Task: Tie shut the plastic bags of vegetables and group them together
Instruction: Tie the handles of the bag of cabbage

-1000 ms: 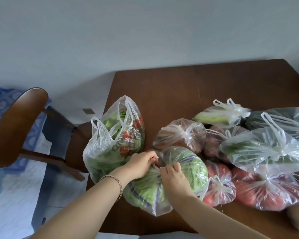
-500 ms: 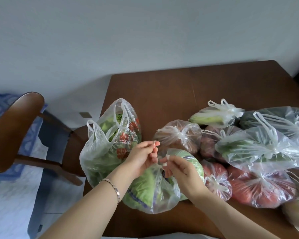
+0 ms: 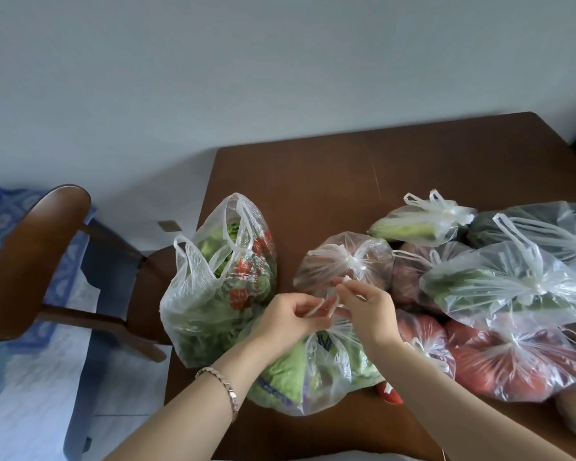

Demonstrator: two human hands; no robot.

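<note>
Right under my wrists sits the cabbage bag, its thin crinkled plastic bulging round over pale green leaves, and my left hand and right hand each pinch one twisted white handle strip, crossing them above its gathered neck. To the left of my grip the leafy greens bag slumps with its loops gaping open. Beyond and to the right, knotted glossy bags, apparently tomatoes and long green vegetables, crowd the smooth brown wooden table.
</note>
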